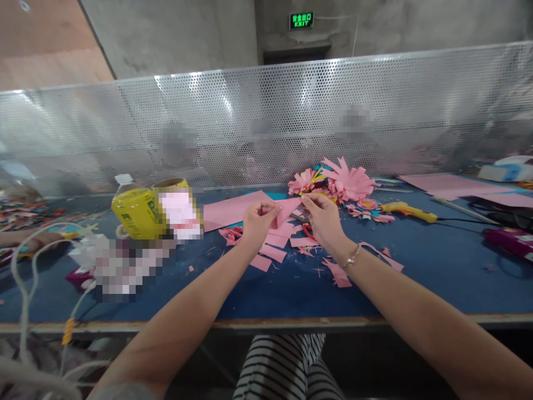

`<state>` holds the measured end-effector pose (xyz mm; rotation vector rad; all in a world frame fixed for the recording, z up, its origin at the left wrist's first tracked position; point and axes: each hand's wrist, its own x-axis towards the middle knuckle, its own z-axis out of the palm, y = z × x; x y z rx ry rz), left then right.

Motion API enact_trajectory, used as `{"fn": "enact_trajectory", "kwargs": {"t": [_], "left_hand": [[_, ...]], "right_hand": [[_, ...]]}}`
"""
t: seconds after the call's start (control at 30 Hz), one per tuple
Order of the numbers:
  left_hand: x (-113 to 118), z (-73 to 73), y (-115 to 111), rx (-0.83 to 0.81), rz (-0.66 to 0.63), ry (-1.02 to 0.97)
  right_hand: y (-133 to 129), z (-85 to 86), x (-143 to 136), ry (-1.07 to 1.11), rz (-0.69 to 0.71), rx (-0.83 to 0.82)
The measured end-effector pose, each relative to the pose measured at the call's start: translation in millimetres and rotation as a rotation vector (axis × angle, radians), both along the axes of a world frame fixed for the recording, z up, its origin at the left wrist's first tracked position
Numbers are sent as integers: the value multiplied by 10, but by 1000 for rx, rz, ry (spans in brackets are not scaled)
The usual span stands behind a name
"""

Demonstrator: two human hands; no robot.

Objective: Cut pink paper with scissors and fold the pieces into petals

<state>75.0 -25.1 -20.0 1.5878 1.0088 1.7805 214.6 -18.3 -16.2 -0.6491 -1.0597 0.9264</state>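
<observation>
Between my two hands is a folded piece of pink paper (286, 211), held above the blue table. My left hand (259, 219) pinches its left side between thumb and fingers. The right end of the same paper is pinched by my right hand (320, 214), which wears a thin bracelet at the wrist. Cut pink pieces (272, 253) lie below the hands, and orange-handled scissors (308, 230) show partly between them. A large pink sheet (229, 211) lies just left of my left hand. Behind my right hand sit fringed pink paper flowers (347, 180).
A yellow-labelled bottle (135, 211) and a yellow roll-shaped container (172, 189) stand left. On the right lie a yellow glue gun (410, 211), pink sheets (453, 184) and a purple box (510, 241). A perforated metal screen (233, 122) rises behind. Another person's hand (39, 241) is far left.
</observation>
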Motion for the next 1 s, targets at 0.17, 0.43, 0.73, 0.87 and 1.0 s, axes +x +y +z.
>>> {"fn": "enact_trajectory", "kwargs": {"t": [0.17,0.43,0.73,0.87,1.0], "left_hand": [[-16,36,-27,69,10,-45],[-22,65,-55,97,32,4],[3,77,-43,-6,-34,-129],[39,90,-48,-134,-167,-300],[57,111,-83,-189,-220,-361]], "right_hand": [[-34,8,-2,4,62,19],[-39,12,8,-82,7,73],[-40,15,7,-98,-46,96],[-24,5,13,-105,-65,121],[-31,10,19,-127,-87,141]]}}
